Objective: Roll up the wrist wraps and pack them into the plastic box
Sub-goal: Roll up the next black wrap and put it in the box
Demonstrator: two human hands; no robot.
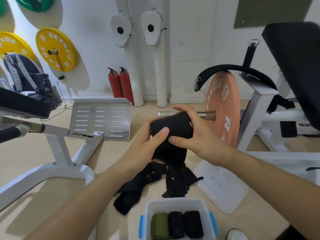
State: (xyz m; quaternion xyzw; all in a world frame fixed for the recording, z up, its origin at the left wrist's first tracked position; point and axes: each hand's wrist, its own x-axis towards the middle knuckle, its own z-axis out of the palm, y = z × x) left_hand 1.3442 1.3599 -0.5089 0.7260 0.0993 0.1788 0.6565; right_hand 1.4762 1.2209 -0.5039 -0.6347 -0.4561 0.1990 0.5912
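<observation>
A white exercise-machine frame spreads across the tan floor on the left, and a salmon-pink weight plate stands on edge to the right. Between them, above the floor, both hands close around a black wrist wrap — the left hand grips its left end with the thumb laid across the front, the right hand clasps the right end, fingers curled over the top and thumb pressed beneath. The part in the hands is wound into a thick roll, and a loose tail hangs down toward the floor. Under it lies a heap of unrolled black wraps, some with small orange marks. Just to the right of the heap rests the clear lid, flat on the floor. At the bottom edge sits the plastic box with blue latches — inside, side by side, are a green roll and two black rolls.
</observation>
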